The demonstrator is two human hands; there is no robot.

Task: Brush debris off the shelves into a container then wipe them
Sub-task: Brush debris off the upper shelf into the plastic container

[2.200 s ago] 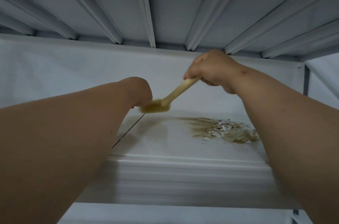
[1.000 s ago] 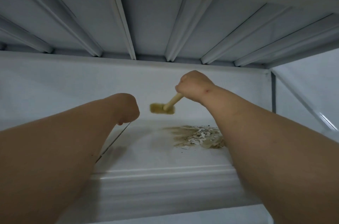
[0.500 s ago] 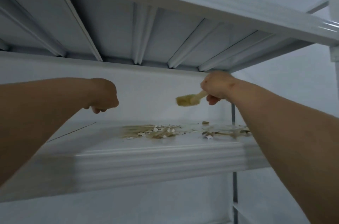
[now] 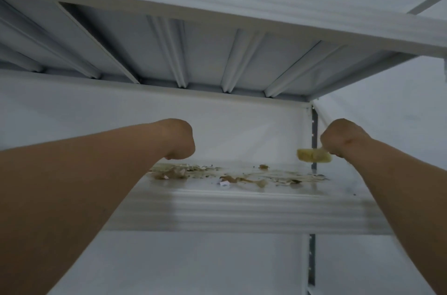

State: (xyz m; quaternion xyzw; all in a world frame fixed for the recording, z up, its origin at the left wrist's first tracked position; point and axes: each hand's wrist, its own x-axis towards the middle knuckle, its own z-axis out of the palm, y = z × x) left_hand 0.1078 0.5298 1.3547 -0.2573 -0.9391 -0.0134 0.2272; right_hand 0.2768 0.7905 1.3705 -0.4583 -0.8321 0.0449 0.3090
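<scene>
My right hand (image 4: 343, 137) grips the short handle of a small brush (image 4: 313, 155), whose yellowish bristle head hangs just above the right end of the white metal shelf (image 4: 242, 210). Brown dust and white paper scraps (image 4: 232, 175) lie strewn in a low band across the shelf's top, from under my left hand to below the brush. My left hand (image 4: 179, 140) is curled into a fist above the left end of the debris. Nothing shows in it; its fingers are turned away from me. No container is in view.
Close above is the ribbed underside of another white shelf (image 4: 217, 57). A grey perforated upright (image 4: 314, 130) stands at the right rear corner, just behind the brush. White sheeting closes the back and right side.
The brush swept from the left-middle to the shelf's right end, spreading the heap of debris into a long band. My view dropped lower and turned right. My left fist stayed curled.
</scene>
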